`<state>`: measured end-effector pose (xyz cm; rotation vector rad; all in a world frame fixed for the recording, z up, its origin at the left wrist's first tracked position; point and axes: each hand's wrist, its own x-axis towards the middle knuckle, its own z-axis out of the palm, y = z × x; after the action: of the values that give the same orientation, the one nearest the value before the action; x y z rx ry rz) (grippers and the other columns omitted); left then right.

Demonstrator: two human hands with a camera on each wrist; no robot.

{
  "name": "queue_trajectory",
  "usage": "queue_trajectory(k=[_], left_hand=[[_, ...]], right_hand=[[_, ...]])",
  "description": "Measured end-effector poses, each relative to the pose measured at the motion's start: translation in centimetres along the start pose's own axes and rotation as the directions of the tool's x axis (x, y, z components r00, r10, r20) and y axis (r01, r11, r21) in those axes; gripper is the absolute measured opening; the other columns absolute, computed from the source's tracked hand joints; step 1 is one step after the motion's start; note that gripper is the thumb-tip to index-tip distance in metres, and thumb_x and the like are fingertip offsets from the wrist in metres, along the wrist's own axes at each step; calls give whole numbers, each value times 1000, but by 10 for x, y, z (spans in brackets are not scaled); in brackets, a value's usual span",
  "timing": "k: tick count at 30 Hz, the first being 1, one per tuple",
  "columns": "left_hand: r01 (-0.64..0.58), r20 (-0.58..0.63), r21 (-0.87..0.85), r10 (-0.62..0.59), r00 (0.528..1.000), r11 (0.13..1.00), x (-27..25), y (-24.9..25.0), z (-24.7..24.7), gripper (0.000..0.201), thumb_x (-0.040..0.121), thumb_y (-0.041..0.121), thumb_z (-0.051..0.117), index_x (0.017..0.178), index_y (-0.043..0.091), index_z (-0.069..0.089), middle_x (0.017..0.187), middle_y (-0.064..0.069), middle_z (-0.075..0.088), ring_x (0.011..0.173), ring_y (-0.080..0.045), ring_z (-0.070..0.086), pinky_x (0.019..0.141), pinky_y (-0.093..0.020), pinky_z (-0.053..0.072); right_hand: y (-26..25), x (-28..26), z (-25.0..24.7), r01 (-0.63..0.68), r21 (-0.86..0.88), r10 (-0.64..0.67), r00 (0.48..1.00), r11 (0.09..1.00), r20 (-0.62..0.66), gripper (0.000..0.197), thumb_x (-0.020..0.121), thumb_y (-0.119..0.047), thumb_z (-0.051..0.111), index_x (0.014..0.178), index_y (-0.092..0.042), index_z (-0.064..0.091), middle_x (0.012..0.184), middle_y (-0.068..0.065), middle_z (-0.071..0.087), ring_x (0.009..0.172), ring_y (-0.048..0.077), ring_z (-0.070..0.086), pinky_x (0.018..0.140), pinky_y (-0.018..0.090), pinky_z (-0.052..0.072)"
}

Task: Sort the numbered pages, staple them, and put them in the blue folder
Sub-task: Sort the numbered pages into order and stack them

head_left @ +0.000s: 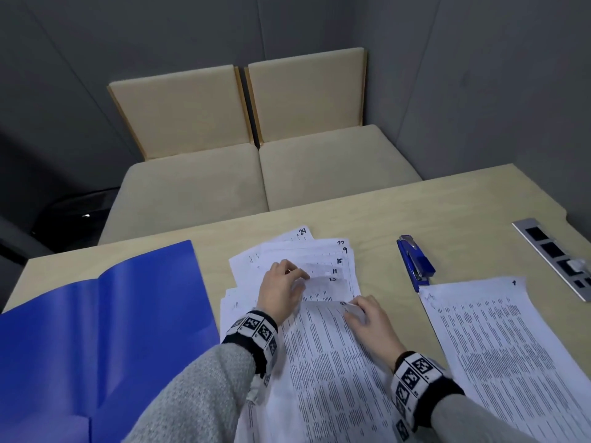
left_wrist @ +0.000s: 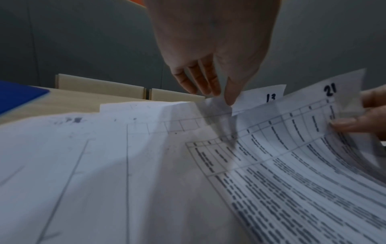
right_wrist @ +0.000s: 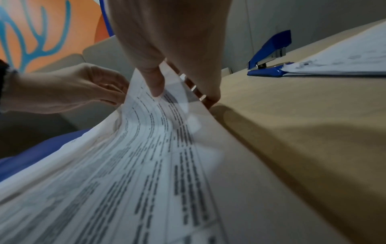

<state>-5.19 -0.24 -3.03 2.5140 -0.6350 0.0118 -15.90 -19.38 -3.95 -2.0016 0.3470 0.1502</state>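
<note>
A fanned pile of numbered pages (head_left: 323, 254) lies mid-table, with corners 24, 9, 15, 11 and 13 showing. My left hand (head_left: 299, 281) is on this pile, thumb and fingers pinching the top edge of a sheet beside page 13 (left_wrist: 263, 99). My right hand (head_left: 350, 310) pinches the top right corner of page 21 (left_wrist: 303, 132), thumb on top and fingers beneath, so the sheet curves up off the table. Page 1 (head_left: 495, 330) lies alone at the right. The blue folder (head_left: 96, 314) lies open at the left. A blue stapler (head_left: 415, 263) sits between the pile and page 1.
A metal socket panel (head_left: 556, 257) is set into the table at the far right. Two beige cushioned seats (head_left: 256, 174) stand behind the table's far edge. Bare wood shows around the stapler.
</note>
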Motion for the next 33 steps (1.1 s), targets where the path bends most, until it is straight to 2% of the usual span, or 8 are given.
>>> queue_trajectory(k=[2,6,10,14,19,24,29,33], left_hand=[[-58,-25,18,58,998,998,-1,2,1,11,85,15,64,90,20,72,94,-1,61,87,-22,52,74,-32,41],[-150,83,17,148,986,989,-5,7,6,10,86,15,65,88,20,73,105,-2,66,96,-23,58,81,-35,45],[-84,175,-53,92,980,995,-6,5,7,15,86,16,56,94,21,68,120,0,62,110,-19,55,95,-36,42],[-41,227,-95,62,972,995,-6,8,4,20,83,25,49,95,19,64,110,0,65,105,-18,54,92,-35,41],[-23,209,-103,44,977,994,-6,10,4,27,83,39,44,91,20,62,100,4,64,103,-16,48,88,-34,40],[10,166,-157,17,986,988,-8,15,0,49,84,55,30,84,18,62,86,6,58,87,-13,44,81,-34,36],[114,159,-315,-66,985,942,-7,17,0,35,93,36,34,84,16,61,82,2,62,79,-15,56,75,-32,43],[164,120,-359,-129,984,919,-3,16,2,16,91,9,47,96,17,59,93,3,65,85,-12,60,76,-27,48]], right_hand=[[0,3,0,-6,31,8,998,999,-56,8,88,-15,64,86,-9,60,103,-3,45,97,13,51,79,14,38],[-1,8,-1,78,-58,-83,993,995,-84,10,83,-21,70,75,-21,65,112,-11,50,109,8,41,92,26,36],[2,6,3,128,-120,-142,982,985,-121,9,80,-16,72,76,-22,67,91,-13,61,96,13,48,86,35,44],[6,5,6,166,-166,-190,972,972,-137,12,78,-10,73,77,-21,69,86,-14,62,92,11,50,82,32,43],[-3,2,5,145,-50,-152,970,988,-188,13,77,-3,71,78,-16,70,84,-8,62,81,7,61,71,24,47],[-6,2,4,113,21,-106,971,993,-214,25,79,-10,73,73,-21,52,74,-4,61,72,11,58,62,20,42],[-9,2,8,45,135,-23,986,990,-162,37,75,-6,75,90,-28,49,79,5,62,76,16,61,73,20,49],[-9,2,8,89,84,-78,989,993,-125,30,73,2,72,79,-25,61,84,3,61,76,5,57,70,12,45]])
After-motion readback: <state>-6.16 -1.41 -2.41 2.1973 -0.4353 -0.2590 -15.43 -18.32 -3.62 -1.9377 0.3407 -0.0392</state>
